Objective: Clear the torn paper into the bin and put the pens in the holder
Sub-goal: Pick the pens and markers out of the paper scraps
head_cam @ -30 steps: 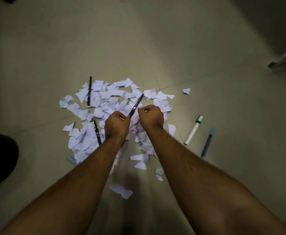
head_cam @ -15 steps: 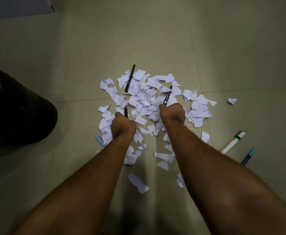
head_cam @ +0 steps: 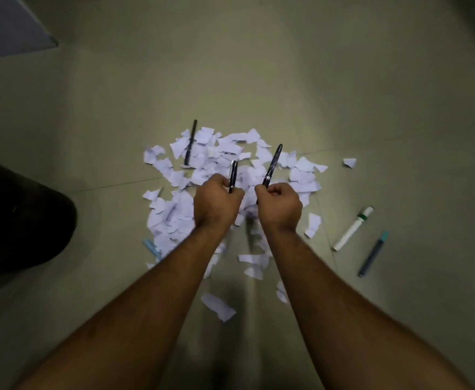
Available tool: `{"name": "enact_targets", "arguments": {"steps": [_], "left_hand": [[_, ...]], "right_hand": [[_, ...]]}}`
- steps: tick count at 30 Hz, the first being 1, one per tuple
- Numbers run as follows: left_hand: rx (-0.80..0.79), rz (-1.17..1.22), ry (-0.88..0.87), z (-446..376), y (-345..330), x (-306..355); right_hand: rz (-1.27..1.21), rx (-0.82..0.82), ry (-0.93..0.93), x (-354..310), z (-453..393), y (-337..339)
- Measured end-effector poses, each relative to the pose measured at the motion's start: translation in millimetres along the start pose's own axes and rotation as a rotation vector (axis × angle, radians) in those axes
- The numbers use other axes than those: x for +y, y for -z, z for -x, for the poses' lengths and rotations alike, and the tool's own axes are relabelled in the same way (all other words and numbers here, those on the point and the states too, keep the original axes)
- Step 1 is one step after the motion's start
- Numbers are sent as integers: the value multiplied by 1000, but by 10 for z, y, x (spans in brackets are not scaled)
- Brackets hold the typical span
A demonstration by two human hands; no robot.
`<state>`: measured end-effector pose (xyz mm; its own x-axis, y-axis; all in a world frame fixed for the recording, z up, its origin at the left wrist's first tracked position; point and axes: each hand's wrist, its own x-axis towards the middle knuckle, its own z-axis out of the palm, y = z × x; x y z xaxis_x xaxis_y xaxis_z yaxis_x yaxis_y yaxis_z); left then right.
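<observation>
Each hand now holds a black pen clear of the heap of torn paper (head_cam: 191,175) on the floor (head_cam: 343,88). A second ago both fists were down together around one pen, and half a second ago they were low in the scraps; now they are lifted a little and apart. The left hand (head_cam: 216,202) has its fingers curled round a short black pen (head_cam: 233,175), which stands up out of the fist. The right hand (head_cam: 280,205) has its fingers curled round a longer black pen (head_cam: 272,164), tilted up and away over the paper.

So two pens look gathered, and by my reading the carry to the holder comes next, though no holder shows in this view. A dark rounded object (head_cam: 25,220) left of the heap may be the bin; I cannot tell for sure.

Work remains. A third black pen (head_cam: 190,142) lies on the far left edge of the heap. A pale blue pen (head_cam: 150,246) pokes out from under the heap's near left edge. To the right of the heap, apart from it, lie a white marker with a green band (head_cam: 353,228) and a teal-capped pen (head_cam: 372,254) side by side. The scraps all lie on the floor.
</observation>
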<state>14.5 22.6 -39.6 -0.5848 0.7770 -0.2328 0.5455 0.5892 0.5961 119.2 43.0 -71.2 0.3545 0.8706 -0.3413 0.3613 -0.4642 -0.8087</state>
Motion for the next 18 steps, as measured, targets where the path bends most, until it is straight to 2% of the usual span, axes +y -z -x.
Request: {"name": "enact_targets", "arguments": {"steps": [4,11,14,18], "left_hand": [[-312,66,-166,226,-479,504],[-640,26,-316,918,-1471,1094],[-675,-51,-373,1127,-1692,1186],[-606,-237,-453,1242,-1877,1241]], "right_hand": [[-19,268,-96,358,-199,728],[42,451,-296,1115,-297,1721],[61,468,-370,1341,-226,1911],[85,453,-446,1547,-137,1941]]}}
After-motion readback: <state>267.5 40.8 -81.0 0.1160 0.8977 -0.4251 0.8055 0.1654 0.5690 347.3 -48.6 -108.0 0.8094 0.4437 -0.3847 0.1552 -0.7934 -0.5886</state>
